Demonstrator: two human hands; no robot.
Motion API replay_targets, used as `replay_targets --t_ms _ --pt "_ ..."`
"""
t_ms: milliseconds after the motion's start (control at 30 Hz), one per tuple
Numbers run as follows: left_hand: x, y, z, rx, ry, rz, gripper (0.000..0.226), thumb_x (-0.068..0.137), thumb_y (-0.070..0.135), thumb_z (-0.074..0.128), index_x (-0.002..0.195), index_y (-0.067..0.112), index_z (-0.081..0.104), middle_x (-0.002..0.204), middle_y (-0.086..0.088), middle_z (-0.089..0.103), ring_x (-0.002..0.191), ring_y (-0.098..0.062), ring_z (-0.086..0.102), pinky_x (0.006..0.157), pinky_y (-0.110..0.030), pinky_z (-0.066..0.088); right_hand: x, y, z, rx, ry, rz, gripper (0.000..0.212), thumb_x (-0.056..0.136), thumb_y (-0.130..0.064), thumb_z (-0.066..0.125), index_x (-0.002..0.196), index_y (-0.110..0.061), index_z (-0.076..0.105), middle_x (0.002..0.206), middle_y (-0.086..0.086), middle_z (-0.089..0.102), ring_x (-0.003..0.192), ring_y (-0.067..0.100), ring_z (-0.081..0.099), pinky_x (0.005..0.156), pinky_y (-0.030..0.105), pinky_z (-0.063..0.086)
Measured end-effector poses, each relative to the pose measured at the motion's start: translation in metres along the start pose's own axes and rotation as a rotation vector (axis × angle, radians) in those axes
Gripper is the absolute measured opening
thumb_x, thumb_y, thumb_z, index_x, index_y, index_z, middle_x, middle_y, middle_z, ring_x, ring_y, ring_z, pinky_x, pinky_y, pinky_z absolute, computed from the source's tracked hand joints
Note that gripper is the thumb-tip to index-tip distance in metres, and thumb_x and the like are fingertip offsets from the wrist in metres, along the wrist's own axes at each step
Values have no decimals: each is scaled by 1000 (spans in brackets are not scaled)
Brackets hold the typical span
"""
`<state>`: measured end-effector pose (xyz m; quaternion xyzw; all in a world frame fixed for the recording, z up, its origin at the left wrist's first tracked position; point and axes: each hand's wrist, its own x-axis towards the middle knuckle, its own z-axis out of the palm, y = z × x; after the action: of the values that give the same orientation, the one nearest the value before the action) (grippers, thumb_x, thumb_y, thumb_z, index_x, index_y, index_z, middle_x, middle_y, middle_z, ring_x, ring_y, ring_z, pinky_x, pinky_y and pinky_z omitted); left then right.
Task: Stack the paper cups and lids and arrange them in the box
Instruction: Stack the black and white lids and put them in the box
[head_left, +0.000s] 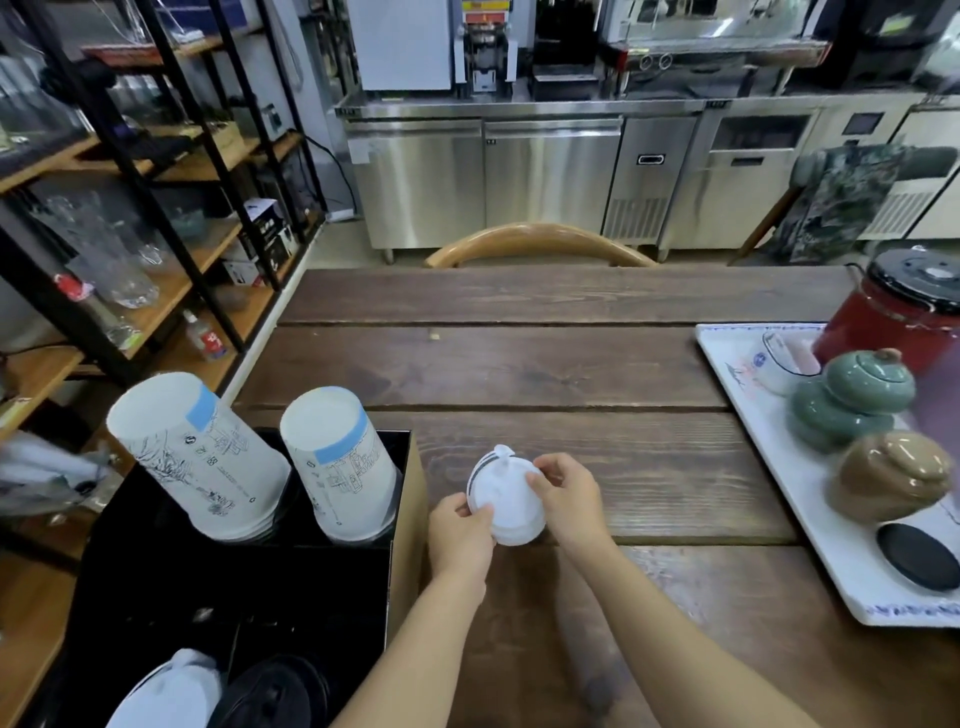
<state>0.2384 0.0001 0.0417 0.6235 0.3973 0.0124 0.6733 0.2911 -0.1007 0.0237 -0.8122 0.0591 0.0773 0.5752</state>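
Here I see both hands, left hand (460, 530) and right hand (566, 493), clamped in a grip on the white lids (506, 501) above the tabletop (545, 364), beside the box (322, 571) holding two upside-down cup stacks (202, 457).

On my feed: wood table (519, 364) w/ a white tray (810, 525) at right edge holding 2 green jars (852, 395), a tan jar (893, 473), black coaster (917, 556) & a red pot (898, 312). Chair (540, 241) at far side, steel fridges (488, 176) behind, shelves (135, 208) w/ glassware on left.
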Motion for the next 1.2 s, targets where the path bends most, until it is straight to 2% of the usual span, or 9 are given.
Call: replay_targets --t_ms 100,233,367,567,667,800,1000,1100,1200 --pt "7 -2 6 12 2 -34 23 88 1 57 110 2 59 83 -1 59 90 -26 58 86 -42 54 7 4 0 -36 -3 8 13 91 -12 56 102 -8 62 96 1 61 93 19 56 77 27 41" --pt "15 -8 7 53 8 -46 19 86 2 59 104 9 59 106 -13 64 94 -27 58 90 -43 53 13 11 1 -120 -59 45 24 93 -16 51 114 -7 58 101 0 57 96 17 53 79 26 39" --pt "21 -7 9 65 -42 -80 38 88 11 58 126 13 51 120 -7 57 106 -26 55 92 -41 49 14 16 2 -111 -172 133 32 97 -24 44 120 -7 58 110 5 62 99 19 56 72 26 43" --pt "27 3 6 -25 -114 -192 38 91 12 55 129 14 48 119 -9 58 103 -28 56 71 -35 49 12 14 0 91 -250 225 20 89 -19 60 105 -8 57 91 -4 60 79 5 57 58 18 41" --pt "26 3 -2 -115 -157 -287 38 90 13 58 127 13 51 126 -13 56 102 -28 55 78 -42 49 7 15 -1 149 -245 224 22 84 -17 68 99 -6 56 91 -1 61 79 8 59 57 17 43" --pt "20 -1 -11 -221 -234 -361 26 86 11 63 112 12 58 118 -12 57 94 -25 54 84 -48 47 -2 15 -5 240 -216 210 25 78 -15 73 97 -8 57 100 7 63 92 23 62 62 27 48" --pt "5 0 -17 -215 -299 -323 43 79 14 71 118 14 52 122 -12 57 111 -30 54 72 -41 52 -20 15 -18 408 -246 112 32 73 -21 75 104 -19 67 112 7 65 105 31 62 77 41 55" --pt "-4 4 -18 -198 -346 -275 38 79 15 72 111 18 52 117 -11 57 108 -28 56 78 -42 53 -27 10 -23 444 -180 73 39 65 -26 75 101 -15 66 110 9 66 105 33 61 76 40 54" --pt "-14 10 -20 -167 -371 -208 53 77 17 74 120 29 45 118 -8 55 107 -26 55 84 -46 52 -36 2 -26 462 -135 31 42 66 -30 73 103 -12 64 109 12 66 102 31 62 69 35 53"
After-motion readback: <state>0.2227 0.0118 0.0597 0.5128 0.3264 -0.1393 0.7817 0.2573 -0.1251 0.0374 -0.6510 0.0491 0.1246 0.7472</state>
